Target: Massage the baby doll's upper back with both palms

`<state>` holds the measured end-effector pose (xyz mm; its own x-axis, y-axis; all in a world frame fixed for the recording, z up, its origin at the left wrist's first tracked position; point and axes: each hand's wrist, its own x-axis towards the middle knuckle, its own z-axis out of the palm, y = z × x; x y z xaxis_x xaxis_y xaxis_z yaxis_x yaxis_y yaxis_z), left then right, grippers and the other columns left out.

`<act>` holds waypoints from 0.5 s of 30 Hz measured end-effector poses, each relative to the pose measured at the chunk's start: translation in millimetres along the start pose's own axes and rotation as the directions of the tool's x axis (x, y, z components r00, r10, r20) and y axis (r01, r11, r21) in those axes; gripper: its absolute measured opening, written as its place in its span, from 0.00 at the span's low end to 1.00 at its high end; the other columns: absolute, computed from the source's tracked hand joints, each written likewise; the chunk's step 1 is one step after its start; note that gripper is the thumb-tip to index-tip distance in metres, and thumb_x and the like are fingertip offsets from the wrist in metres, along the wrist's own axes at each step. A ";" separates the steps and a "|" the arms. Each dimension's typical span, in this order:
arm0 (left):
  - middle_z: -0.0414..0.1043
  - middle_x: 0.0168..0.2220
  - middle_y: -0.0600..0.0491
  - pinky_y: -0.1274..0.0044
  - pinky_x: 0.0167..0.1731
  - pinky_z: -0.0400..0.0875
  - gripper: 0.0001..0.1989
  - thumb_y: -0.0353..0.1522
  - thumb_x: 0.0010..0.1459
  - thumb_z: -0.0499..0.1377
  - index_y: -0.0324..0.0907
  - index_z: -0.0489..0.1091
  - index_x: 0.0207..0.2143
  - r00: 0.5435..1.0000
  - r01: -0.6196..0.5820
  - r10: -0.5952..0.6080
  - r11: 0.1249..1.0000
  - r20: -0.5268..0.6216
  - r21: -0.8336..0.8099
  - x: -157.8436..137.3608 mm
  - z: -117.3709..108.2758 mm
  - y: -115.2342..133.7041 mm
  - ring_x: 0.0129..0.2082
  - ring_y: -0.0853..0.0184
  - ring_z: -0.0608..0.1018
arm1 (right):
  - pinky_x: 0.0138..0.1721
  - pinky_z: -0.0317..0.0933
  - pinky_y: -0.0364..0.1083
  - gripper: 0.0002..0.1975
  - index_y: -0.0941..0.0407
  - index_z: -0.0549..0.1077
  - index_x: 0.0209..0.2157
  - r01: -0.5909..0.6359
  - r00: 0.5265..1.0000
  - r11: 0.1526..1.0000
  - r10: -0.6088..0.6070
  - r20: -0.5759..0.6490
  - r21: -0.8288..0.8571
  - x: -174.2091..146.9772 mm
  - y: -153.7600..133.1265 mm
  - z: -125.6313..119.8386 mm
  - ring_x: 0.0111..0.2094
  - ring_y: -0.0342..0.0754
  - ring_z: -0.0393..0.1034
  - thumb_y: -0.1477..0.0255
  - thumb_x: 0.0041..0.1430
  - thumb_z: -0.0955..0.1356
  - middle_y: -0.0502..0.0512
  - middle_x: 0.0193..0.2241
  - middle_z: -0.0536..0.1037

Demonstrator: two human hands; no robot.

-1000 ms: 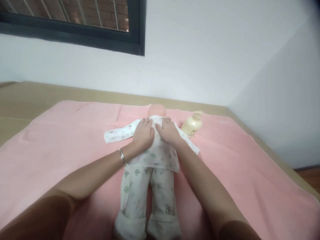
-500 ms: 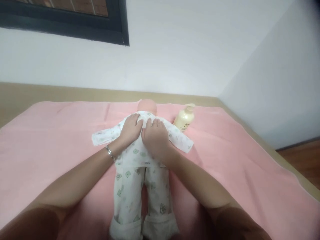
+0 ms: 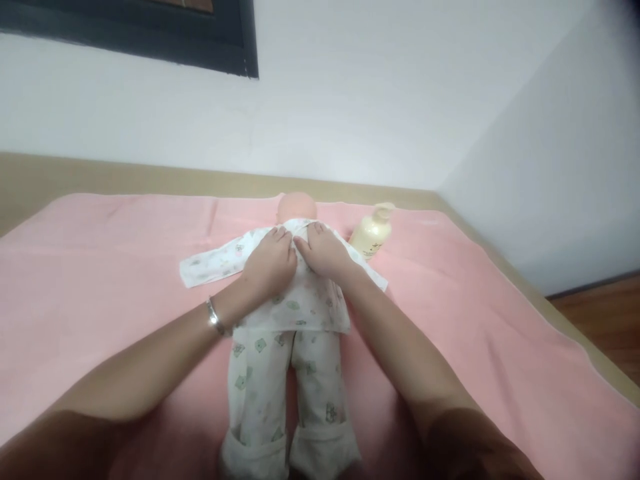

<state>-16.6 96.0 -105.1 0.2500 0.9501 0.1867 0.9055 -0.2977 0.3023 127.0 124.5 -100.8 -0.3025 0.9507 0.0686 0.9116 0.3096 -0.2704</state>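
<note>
A baby doll [image 3: 297,207] lies stretched out on a pink cloth, its bald head at the far end. It wears a white long-sleeved top [image 3: 295,313] and matching trousers [image 3: 260,387] with a green print and turned-up cuffs. My left hand [image 3: 273,263], with a silver bracelet at the wrist, rests over the upper left of the doll's torso. Beside it, my right hand [image 3: 325,252] lies on the upper right near the shoulder, thumb pointing toward the left hand. Both hands look flattened on the fabric and grip nothing visible.
A cream pump bottle [image 3: 373,233] stands by the doll's right-hand sleeve. The pink cloth [image 3: 110,300] covers most of a tan surface [image 3: 150,177] set against white walls. A dark window frame [image 3: 200,40] is at the upper left, and wooden floor shows at the right.
My right hand has slid up and outward toward the shoulder, uncovering the top's lower right part. My left hand has shifted slightly inward to the right. The view has tilted a little.
</note>
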 end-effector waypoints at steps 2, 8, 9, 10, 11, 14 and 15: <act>0.74 0.55 0.39 0.62 0.70 0.63 0.21 0.28 0.65 0.43 0.32 0.73 0.49 1.000 -0.006 0.007 0.999 0.005 -0.050 1.9 -1.3 -2.8 0.61 0.55 0.73 | 0.67 0.55 0.56 0.30 0.74 0.65 0.62 0.025 0.999 0.999 -0.027 -0.042 -0.040 1.3 1.6 5.0 0.65 0.63 0.62 0.63 0.75 0.54 0.77 0.63 0.68; 0.65 0.67 0.43 0.60 0.73 0.57 0.27 0.34 0.64 0.44 0.34 0.67 0.61 0.991 0.112 -0.127 0.958 -0.040 -0.263 18.8 13.7 -27.0 0.69 0.54 0.65 | 0.68 0.55 0.61 0.30 0.71 0.61 0.67 -0.013 0.991 0.991 -0.005 -0.132 -0.132 -7.7 -10.0 16.8 0.66 0.66 0.61 0.65 0.74 0.54 0.78 0.64 0.66; 0.63 0.68 0.42 0.59 0.74 0.55 0.29 0.35 0.65 0.44 0.33 0.66 0.63 0.988 0.122 -0.144 0.952 -0.059 -0.281 21.1 17.8 -30.3 0.70 0.53 0.64 | 0.67 0.55 0.63 0.30 0.71 0.60 0.67 -0.030 0.988 0.990 0.008 -0.153 -0.140 -11.4 -14.2 19.7 0.66 0.67 0.61 0.65 0.73 0.54 0.79 0.64 0.65; 0.64 0.68 0.41 0.59 0.73 0.55 0.29 0.37 0.65 0.44 0.33 0.66 0.62 0.985 0.123 -0.154 0.948 -0.084 -0.295 22.7 21.7 -32.9 0.69 0.53 0.64 | 0.67 0.55 0.64 0.31 0.71 0.59 0.68 -0.032 0.985 0.989 0.007 -0.173 -0.146 -15.4 -18.4 23.2 0.66 0.68 0.60 0.65 0.73 0.53 0.80 0.65 0.64; 0.66 0.66 0.41 0.58 0.72 0.56 0.29 0.38 0.64 0.44 0.34 0.67 0.61 0.982 0.112 -0.153 0.946 -0.112 -0.304 23.5 25.1 -34.9 0.67 0.53 0.66 | 0.67 0.54 0.65 0.32 0.72 0.57 0.69 -0.021 0.982 0.989 -0.009 -0.191 -0.150 -19.4 -22.4 26.9 0.67 0.69 0.59 0.65 0.73 0.53 0.81 0.66 0.63; 0.72 0.60 0.41 0.58 0.68 0.63 0.26 0.39 0.63 0.44 0.37 0.71 0.55 0.975 0.075 -0.137 0.945 -0.177 -0.319 23.2 31.7 -38.4 0.61 0.53 0.71 | 0.70 0.51 0.67 0.32 0.72 0.54 0.70 0.058 0.977 0.989 -0.085 -0.197 -0.139 -27.7 -29.6 35.7 0.71 0.67 0.52 0.66 0.73 0.52 0.79 0.68 0.59; 0.73 0.59 0.42 0.57 0.68 0.63 0.26 0.39 0.63 0.44 0.37 0.71 0.54 0.973 0.070 -0.136 0.944 -0.185 -0.323 22.8 32.8 -39.1 0.60 0.53 0.72 | 0.71 0.49 0.67 0.32 0.71 0.54 0.70 0.078 0.977 0.989 -0.101 -0.187 -0.125 -28.2 -29.8 36.7 0.72 0.67 0.50 0.67 0.72 0.52 0.77 0.69 0.58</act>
<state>-35.0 132.4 -143.4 0.0572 0.9478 0.3135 0.7612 -0.2446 0.6006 98.2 87.7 -129.9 -0.3356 0.9013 0.2740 0.9128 0.3830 -0.1419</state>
